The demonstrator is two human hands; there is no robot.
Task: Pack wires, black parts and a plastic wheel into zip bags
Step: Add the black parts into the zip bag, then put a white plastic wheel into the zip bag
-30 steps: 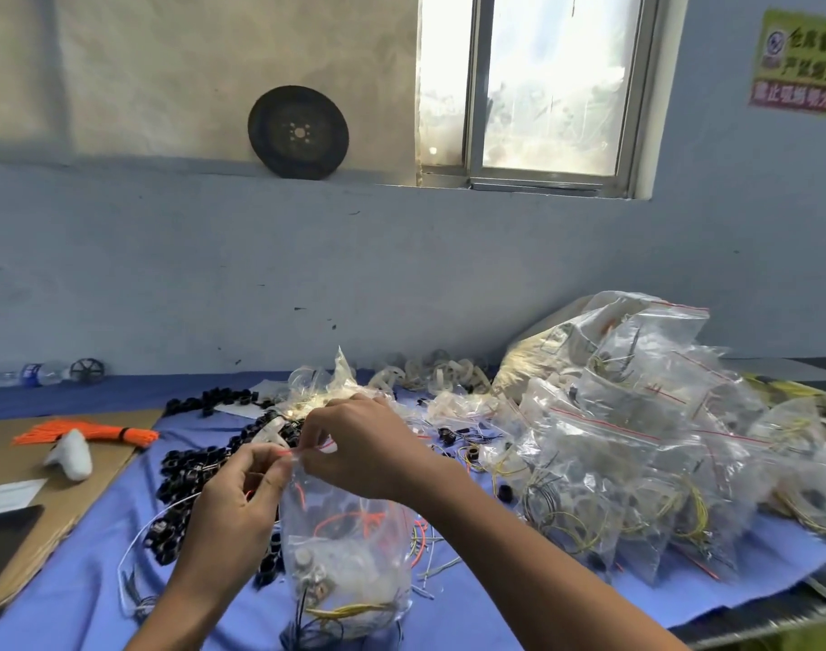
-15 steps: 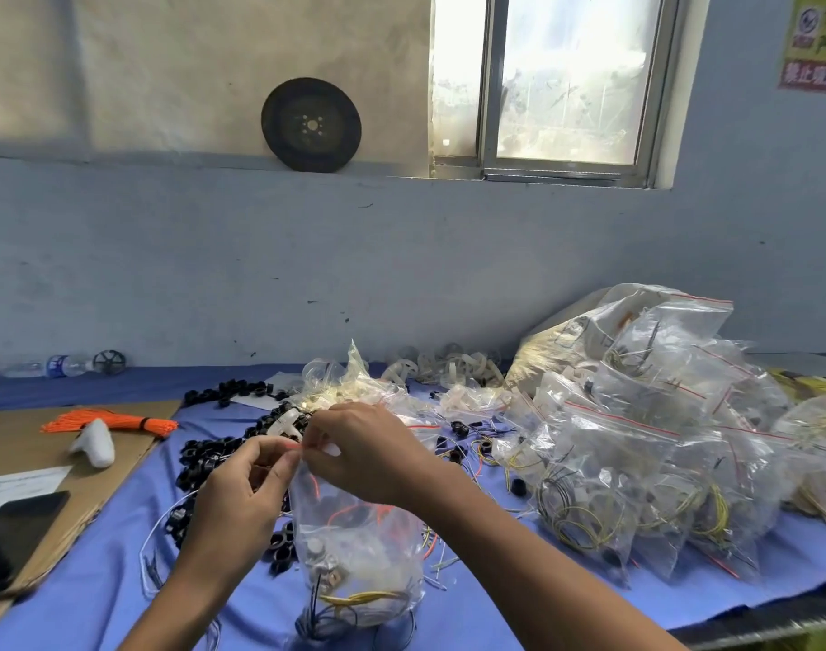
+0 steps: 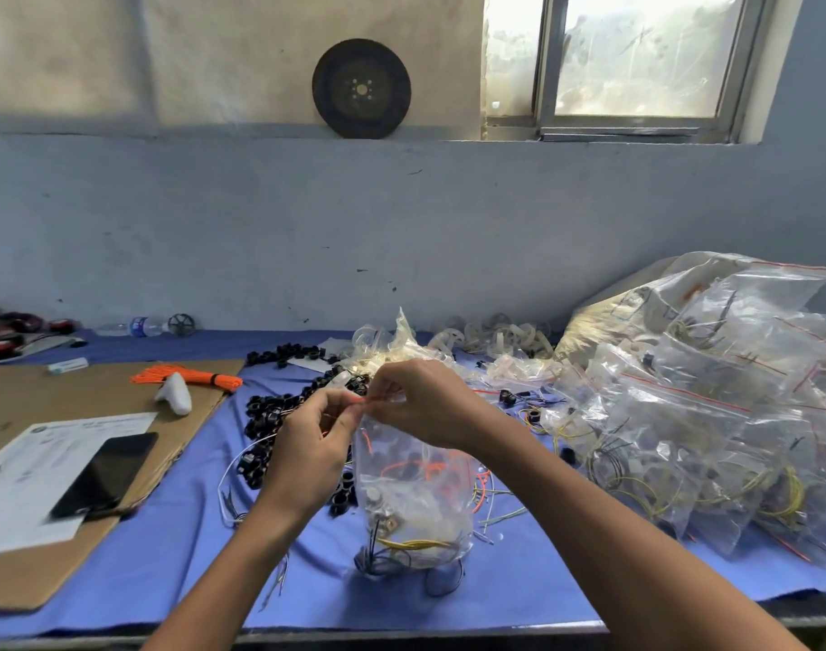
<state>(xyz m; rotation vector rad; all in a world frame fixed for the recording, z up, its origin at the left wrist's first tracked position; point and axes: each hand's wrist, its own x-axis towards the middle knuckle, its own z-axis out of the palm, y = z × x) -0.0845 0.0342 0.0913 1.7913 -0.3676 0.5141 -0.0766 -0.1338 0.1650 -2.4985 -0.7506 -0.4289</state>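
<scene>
Both hands, left [image 3: 307, 455] and right [image 3: 429, 406], held a pinching grip on the red-striped top of a filled zip bag [image 3: 413, 500] above the blue tabletop [image 3: 176, 547].

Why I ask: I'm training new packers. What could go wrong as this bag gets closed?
The orange wire inside the bag rises close to where the left hand and right hand pinch its top, so it might get caught in the seal and leave a gap. The bag also looks puffed, so trapped air may push the seal open again.
</scene>
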